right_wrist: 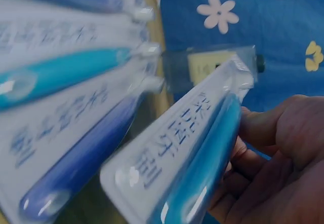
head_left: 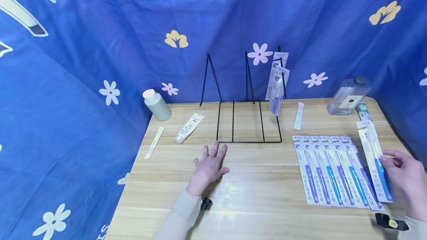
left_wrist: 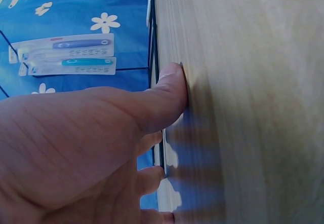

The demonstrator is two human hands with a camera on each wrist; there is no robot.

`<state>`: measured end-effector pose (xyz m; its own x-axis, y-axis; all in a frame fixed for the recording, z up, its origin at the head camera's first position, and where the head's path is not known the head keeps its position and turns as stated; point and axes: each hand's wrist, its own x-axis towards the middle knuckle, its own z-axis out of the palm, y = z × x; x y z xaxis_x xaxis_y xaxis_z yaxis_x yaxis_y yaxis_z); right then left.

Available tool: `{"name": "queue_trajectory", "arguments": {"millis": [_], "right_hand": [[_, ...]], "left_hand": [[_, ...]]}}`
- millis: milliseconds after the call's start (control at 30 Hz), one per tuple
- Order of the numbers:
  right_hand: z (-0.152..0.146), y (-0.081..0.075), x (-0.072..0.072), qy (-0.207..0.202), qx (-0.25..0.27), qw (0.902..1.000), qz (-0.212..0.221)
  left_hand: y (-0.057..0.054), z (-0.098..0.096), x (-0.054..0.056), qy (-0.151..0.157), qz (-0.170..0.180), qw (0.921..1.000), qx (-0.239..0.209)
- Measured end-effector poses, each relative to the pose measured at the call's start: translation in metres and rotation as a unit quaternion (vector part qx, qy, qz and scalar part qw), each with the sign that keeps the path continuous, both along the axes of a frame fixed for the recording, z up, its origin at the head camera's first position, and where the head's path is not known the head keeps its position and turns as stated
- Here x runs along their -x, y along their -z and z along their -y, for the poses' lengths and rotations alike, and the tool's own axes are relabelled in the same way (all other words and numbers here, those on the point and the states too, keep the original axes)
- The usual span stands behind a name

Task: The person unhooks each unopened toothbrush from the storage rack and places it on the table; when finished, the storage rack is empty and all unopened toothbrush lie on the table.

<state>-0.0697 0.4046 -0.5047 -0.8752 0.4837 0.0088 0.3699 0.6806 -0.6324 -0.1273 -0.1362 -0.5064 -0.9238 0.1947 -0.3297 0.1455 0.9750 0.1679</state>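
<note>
My right hand (head_left: 405, 173) pinches the right edge of a packaged toothbrush (head_left: 380, 169) with a blue handle. In the right wrist view, this clear-and-white pack (right_wrist: 162, 153) is tilted, its handle end toward the camera. Just left of it, a row of several toothbrush packs (head_left: 321, 173) with purple and teal handles lies on the table. My left hand (head_left: 208, 167) has its fingers spread at the front bar of a black wire rack (head_left: 248, 142) and holds nothing. Toothbrush packs (head_left: 277, 92) lean upright in the rack's right end.
A grey-green bottle (head_left: 158, 106), a tube (head_left: 189, 128) and a thin sachet (head_left: 154, 143) are at the left of the wooden table. A small sachet (head_left: 298, 116), a clear bottle (head_left: 348, 97) and a green-and-white tube (head_left: 363, 111) are at the right. A blue curtain (head_left: 133, 66) hangs behind.
</note>
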Motion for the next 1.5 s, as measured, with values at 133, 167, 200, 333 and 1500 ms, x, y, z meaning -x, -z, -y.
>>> {"name": "queue_trajectory", "arguments": {"millis": [133,167,200,333,1500], "right_hand": [[-0.01,0.011,-0.005,0.008,-0.011,0.9996,0.025],[-0.011,0.014,-0.005,0.013,-0.01,0.9993,0.034],[-0.014,0.017,-0.004,0.015,-0.008,0.9992,0.037],[-0.022,0.028,0.002,0.031,0.003,0.9967,0.075],[-0.018,0.019,0.014,-0.047,-0.103,0.9804,0.162]], "left_hand": [[0.0,0.0,0.0,0.0,0.003,1.0,-0.001],[0.0,0.0,0.0,0.0,0.003,1.0,-0.002],[0.0,0.0,0.0,0.0,0.003,1.0,-0.001],[0.0,0.0,0.0,0.0,0.0,1.0,-0.002],[0.0,0.0,0.001,0.003,0.005,1.0,0.002]]}}
